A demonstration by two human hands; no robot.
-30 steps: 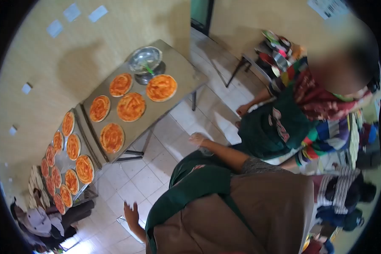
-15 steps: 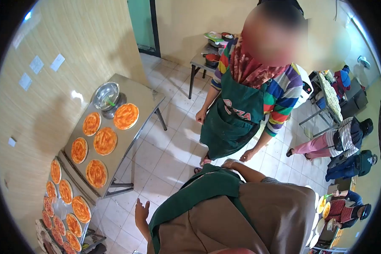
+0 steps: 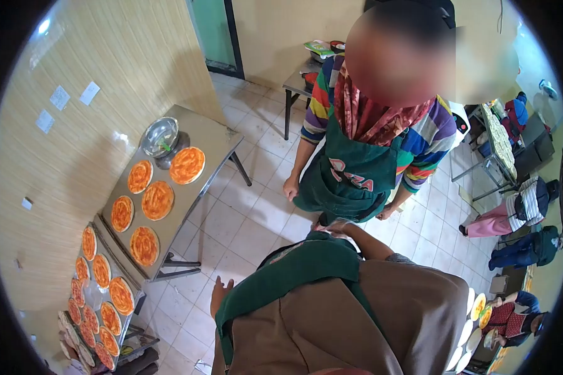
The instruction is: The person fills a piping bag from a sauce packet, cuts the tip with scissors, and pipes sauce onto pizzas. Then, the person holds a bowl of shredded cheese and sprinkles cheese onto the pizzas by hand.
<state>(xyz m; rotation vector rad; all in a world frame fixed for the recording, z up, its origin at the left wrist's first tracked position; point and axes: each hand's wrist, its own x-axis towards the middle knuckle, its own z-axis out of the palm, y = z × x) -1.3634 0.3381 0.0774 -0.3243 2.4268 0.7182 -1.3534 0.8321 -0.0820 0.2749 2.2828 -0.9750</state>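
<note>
My left hand [image 3: 220, 295] hangs by the left edge of my green apron [image 3: 288, 281]. Its fingers are partly spread, with nothing visible in them, and the apron covers part of the hand. My right hand [image 3: 338, 226] is at the upper edge of the apron; its fingers are blurred and partly hidden, so I cannot see whether they grip anything. Left of me, sauce-topped pizza bases [image 3: 157, 200] lie on a metal table [image 3: 204, 130]. A metal bowl [image 3: 159, 136] with a green-handled utensil stands at that table's far end.
A person in a green apron [image 3: 347, 181] stands right in front of me. A lower table at left carries several more sauced bases [image 3: 121, 295]. At right, other people work by tables, one in a red apron [image 3: 503, 320] near pale and sauced bases. Tiled floor [image 3: 244, 231] lies between.
My left hand has drawn in against the apron and shows less. My right hand sits slightly higher in view. The person facing me has shifted, and the view has moved a little.
</note>
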